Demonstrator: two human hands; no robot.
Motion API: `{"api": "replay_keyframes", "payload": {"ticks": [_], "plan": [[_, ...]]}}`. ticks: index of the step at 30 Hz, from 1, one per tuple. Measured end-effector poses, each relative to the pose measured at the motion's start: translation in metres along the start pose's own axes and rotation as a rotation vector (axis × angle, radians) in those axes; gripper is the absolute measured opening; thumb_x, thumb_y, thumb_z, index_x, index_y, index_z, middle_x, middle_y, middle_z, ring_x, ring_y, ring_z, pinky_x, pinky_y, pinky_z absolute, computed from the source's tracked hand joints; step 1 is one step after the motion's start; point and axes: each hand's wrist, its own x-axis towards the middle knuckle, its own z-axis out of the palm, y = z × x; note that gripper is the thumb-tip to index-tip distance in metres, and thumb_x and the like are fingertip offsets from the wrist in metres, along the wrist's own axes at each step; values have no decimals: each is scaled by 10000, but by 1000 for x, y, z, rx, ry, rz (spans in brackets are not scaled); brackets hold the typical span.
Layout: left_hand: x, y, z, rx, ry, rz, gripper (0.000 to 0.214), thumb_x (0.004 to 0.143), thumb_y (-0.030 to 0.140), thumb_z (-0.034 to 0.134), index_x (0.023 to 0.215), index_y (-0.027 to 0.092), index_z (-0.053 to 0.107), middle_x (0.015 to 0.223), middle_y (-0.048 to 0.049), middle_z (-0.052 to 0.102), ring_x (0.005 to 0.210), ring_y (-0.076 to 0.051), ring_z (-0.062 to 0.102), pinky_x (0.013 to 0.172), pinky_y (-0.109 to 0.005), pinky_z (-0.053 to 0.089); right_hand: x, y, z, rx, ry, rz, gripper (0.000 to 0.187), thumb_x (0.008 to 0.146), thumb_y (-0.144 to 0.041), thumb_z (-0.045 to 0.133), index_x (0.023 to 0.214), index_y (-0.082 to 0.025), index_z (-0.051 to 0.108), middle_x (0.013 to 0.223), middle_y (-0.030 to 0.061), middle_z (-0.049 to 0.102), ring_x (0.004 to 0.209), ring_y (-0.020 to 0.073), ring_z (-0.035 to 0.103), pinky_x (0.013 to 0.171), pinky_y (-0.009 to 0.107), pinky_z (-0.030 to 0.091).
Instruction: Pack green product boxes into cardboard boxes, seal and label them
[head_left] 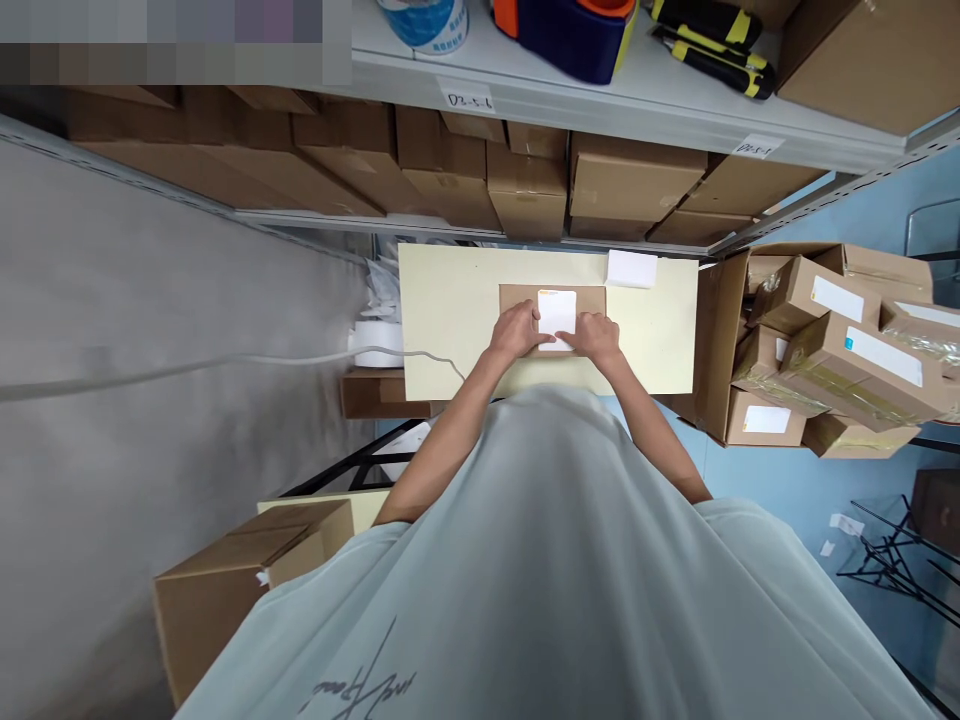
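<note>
A small brown cardboard box [517,297] lies on a pale yellow table [442,320] in front of me. A white label [557,310] sits on the box's top. My left hand [516,331] rests on the box at the label's left edge, fingers curled and pressing down. My right hand [597,335] presses at the label's lower right side, fingers bent. Both hands touch the label and the box. A second white paper [631,268] lies at the table's far edge.
Metal shelves [645,110] with cardboard boxes stand behind the table. A large open carton [720,340] of labelled parcels [862,350] is at the right. A roll of white labels [379,345] with a cable sits left. Another box [247,570] stands near my left side.
</note>
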Motion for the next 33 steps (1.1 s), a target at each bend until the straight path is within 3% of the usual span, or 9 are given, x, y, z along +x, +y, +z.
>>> {"api": "replay_keyframes", "payload": {"ticks": [5,11,15,18,22,25,29,31,33], "plan": [[10,9,-3,-12,58,-117,269,930,490,819,856,252,716,944,-66,793,961,-270,710,881,-359,526,16,-3,-13,14,-7,75,611,1103,-689,546,1126,-123,777,1196,257,805,1251,381,739,1045,428,537],[29,22,-9,17,132,-247,551,1065,599,573,684,228,716,776,-137,758,909,-315,692,889,-397,504,28,-10,-25,30,-53,93,724,1200,-568,273,1088,-102,816,1051,234,839,1176,347,772,1026,406,545],[27,18,-11,-41,67,-196,437,1031,528,673,706,239,713,771,-87,754,855,-273,682,880,-369,494,19,-7,-23,-17,-35,59,662,1177,-604,396,1138,-93,816,1127,250,834,1201,343,765,1019,385,541],[12,8,-2,-35,33,-57,247,874,397,885,978,230,736,943,-63,764,944,-272,689,905,-359,506,4,-3,-14,-92,-48,10,588,1075,-649,641,1226,-100,788,1277,264,798,1217,354,758,999,392,548],[-11,-3,15,31,58,182,661,732,279,978,1297,195,646,1268,-133,690,1238,-357,620,1096,-459,505,-16,3,7,-110,8,-103,492,995,-556,806,1231,-129,740,1226,206,803,1214,330,736,1055,404,517],[-27,-12,20,33,56,230,743,742,255,955,1398,170,615,1354,-171,636,1314,-396,586,1165,-521,490,-26,15,23,-2,127,-155,301,995,-443,809,1115,-180,726,1143,138,796,1176,298,708,1055,393,506],[-52,-40,19,-92,237,203,703,851,268,856,1492,205,574,1500,-186,580,1452,-395,536,1271,-563,434,-43,49,43,261,402,-129,228,1001,-375,722,1145,-199,710,1154,137,756,1151,301,670,1077,437,515],[-64,-60,21,-201,308,99,798,849,345,867,1551,190,518,1569,-208,544,1534,-405,489,1316,-596,392,-52,67,55,419,521,-39,406,978,-464,722,1262,-176,693,1238,181,734,1215,332,651,1109,489,527],[-73,-79,28,-316,302,-58,905,850,441,868,1606,163,457,1625,-237,512,1594,-422,445,1332,-615,377,-59,79,68,608,501,50,654,912,-577,765,1401,-158,646,1356,217,707,1284,353,644,1114,517,554]]}}
